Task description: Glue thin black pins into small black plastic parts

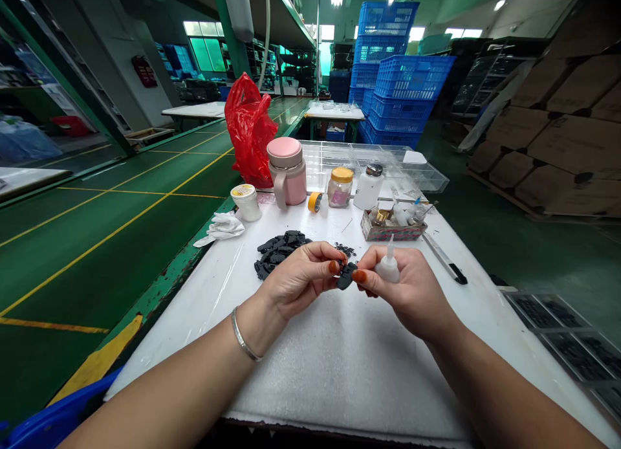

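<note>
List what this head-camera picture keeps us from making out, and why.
All in the head view:
Nozzle bottle: base hidden by the right hand.
Black part: fine detail too small; partly covered by the right hand and left hand.
Red bag: any contents hidden by crumpled plastic.
Blue object: cut off by the left edge.

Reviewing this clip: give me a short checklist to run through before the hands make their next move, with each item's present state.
1. Black part steadied: ok, fingers of the left hand and right hand are both on it.
2. Dropper bottle secure, nozzle up: ok, tucked in the right hand, nozzle pointing up.
3. Dropper bottle's nozzle clear and unclogged: cannot tell, too small.
4. Pile of black parts on the table: ok, just beyond the left hand.
5. Utility knife apart from the hands: ok, lying to the right of the right hand.
6. Utility knife's blade retracted: cannot tell.
</note>
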Available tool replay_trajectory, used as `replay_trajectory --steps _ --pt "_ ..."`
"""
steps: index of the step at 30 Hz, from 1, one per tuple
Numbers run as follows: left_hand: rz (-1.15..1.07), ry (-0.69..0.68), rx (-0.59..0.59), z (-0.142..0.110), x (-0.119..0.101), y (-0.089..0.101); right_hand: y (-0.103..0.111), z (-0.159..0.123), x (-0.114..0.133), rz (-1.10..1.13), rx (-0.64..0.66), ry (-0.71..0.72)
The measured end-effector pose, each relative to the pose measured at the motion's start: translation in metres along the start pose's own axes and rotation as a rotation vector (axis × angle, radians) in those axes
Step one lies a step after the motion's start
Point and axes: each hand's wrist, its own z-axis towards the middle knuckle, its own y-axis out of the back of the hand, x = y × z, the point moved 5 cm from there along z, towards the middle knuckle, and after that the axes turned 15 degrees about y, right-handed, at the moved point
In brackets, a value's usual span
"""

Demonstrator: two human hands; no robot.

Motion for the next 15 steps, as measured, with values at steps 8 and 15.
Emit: replay_trajectory --steps 8,15 --pt "0.023 -0.008 -0.016 0.0002 -0.0009 0.0028 -0.0010 0.0006 -0.0025 0.013 -0.001 -0.012" --pt "0.047 -0.031 -0.005 0.0003 -0.0022 0.0027 -0.0003 -0.0007 -0.0026 0.028 0.001 -0.014"
